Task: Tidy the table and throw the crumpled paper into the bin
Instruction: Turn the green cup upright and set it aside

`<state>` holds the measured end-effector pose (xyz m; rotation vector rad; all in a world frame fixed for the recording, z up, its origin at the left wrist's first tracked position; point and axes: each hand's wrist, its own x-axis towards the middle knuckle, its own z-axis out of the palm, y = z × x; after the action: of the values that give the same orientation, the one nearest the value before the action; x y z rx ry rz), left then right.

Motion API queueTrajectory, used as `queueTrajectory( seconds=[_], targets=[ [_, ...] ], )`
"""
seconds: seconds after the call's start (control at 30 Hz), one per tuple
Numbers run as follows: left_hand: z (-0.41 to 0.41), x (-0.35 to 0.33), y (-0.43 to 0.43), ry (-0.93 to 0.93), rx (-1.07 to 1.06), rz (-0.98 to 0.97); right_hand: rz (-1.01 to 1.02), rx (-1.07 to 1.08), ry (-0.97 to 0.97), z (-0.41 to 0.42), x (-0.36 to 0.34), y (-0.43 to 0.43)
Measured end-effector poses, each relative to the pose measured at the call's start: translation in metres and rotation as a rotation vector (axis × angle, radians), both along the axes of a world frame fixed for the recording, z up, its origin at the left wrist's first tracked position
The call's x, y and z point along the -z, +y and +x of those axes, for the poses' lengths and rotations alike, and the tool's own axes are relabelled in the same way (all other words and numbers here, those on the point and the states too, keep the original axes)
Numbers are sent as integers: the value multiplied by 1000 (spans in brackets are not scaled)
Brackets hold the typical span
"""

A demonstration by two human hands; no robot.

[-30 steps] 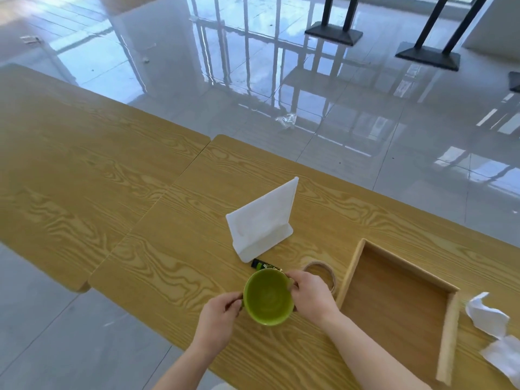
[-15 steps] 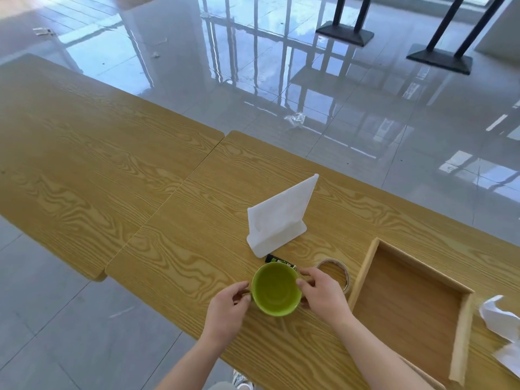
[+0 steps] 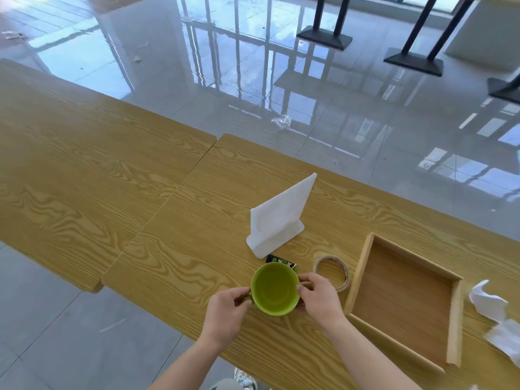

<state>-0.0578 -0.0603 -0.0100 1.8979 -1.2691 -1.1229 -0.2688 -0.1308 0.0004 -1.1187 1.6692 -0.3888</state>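
Note:
A green bowl (image 3: 274,288) with two small side handles sits near the front edge of the wooden table (image 3: 197,235). My left hand (image 3: 226,316) grips its left handle and my right hand (image 3: 320,298) grips its right handle. Crumpled white paper (image 3: 498,322) lies at the far right of the table, beyond an empty wooden tray (image 3: 363,274). No bin is in view.
A white napkin stand (image 3: 278,220) rises behind the bowl, with a small dark packet (image 3: 281,260) at its foot. A tape roll (image 3: 332,273) lies between bowl and tray. A second table (image 3: 70,178) adjoins on the left. A plastic scrap (image 3: 281,121) lies on the glossy floor.
Both hands stay on the bowl's handles. The view has shifted a little, so the table's things sit further right and lower in the frame; the bowl has hardly moved on the table.

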Motion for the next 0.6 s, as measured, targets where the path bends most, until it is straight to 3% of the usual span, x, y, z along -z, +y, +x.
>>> queueTrajectory(
  seconds=[0.37,0.6],
  targets=[
    [33,-11,32,-49,-291,-2,-101,-334,21,68,0,-10],
    [88,-9,22,-59,-398,-32,-78,-388,-20,142,-10,-33]
  ],
)
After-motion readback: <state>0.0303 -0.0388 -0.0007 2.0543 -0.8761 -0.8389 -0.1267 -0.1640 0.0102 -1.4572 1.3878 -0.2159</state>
